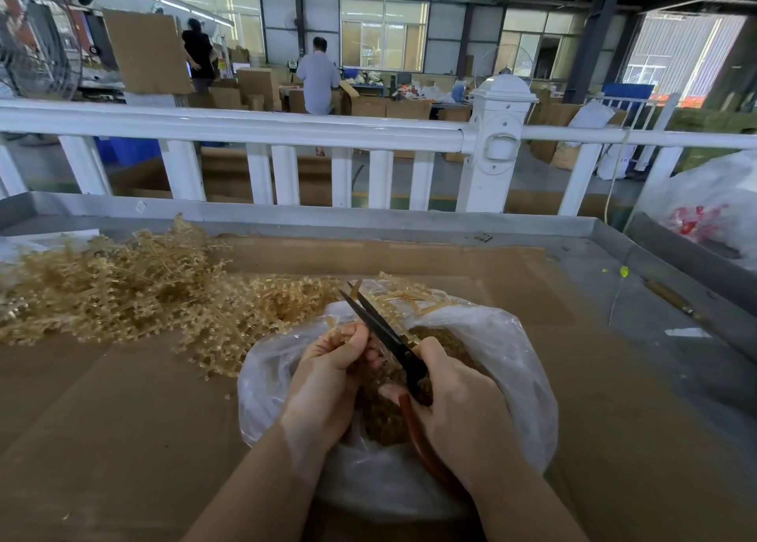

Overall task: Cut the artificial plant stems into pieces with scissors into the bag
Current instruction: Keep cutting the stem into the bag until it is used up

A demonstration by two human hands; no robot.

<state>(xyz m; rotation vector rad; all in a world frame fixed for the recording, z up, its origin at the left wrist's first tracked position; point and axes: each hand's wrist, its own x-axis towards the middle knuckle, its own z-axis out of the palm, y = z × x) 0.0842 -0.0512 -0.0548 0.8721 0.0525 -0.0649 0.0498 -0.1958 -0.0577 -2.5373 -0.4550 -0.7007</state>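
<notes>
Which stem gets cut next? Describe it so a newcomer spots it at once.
Start at the clear plastic bag on the cardboard-covered table. Above its open mouth, the left hand pinches one tan stem beside the open blades of the scissors. Unlike the loose pile further left, it is held.

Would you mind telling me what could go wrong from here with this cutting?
1. The left hand pinches the stem right beside the open blades of the scissors, so a fingertip might get nipped.
2. The cut happens near the far rim of the bag, so pieces may fall onto the cardboard instead.
</notes>
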